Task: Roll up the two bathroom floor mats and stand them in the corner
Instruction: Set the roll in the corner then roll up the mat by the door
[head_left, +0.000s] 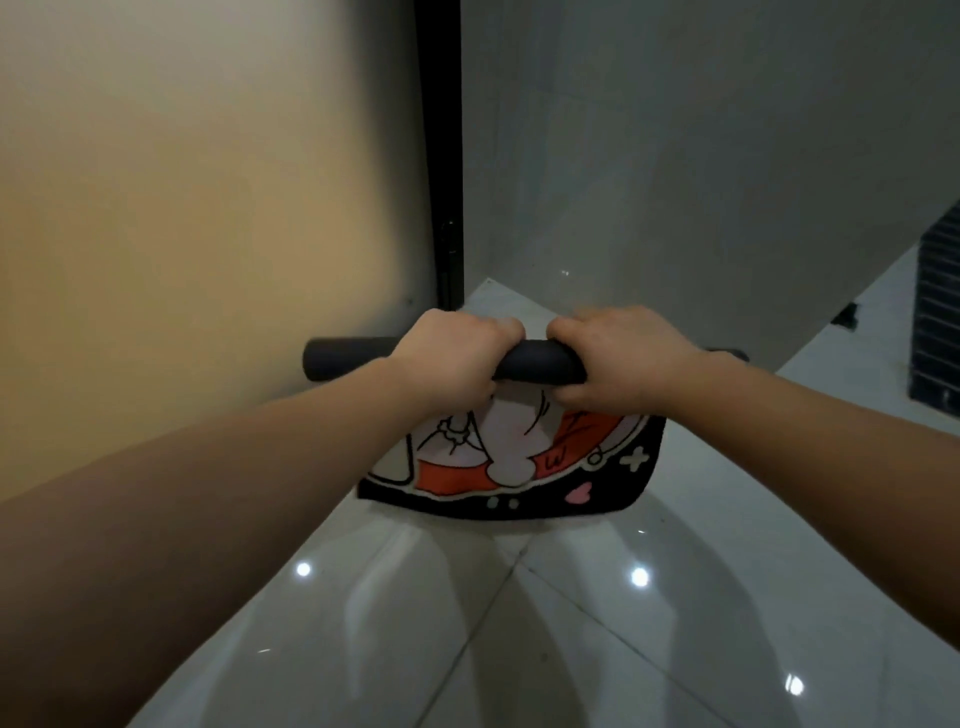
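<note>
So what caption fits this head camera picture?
Both hands, left and right, rolling up a cartoon floor mat on shiny tiles.

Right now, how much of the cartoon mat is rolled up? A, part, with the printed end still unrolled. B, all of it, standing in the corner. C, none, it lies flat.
A: both hands, left and right, grip the dark roll while the mat shows its printed end unrolled.

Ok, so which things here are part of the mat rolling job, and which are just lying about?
Part of the job:
- cartoon-print mat, partly rolled
- left hand and right hand, gripping the roll
- tiled floor

Just there:
- black door frame
- dark slatted object at far right
</note>
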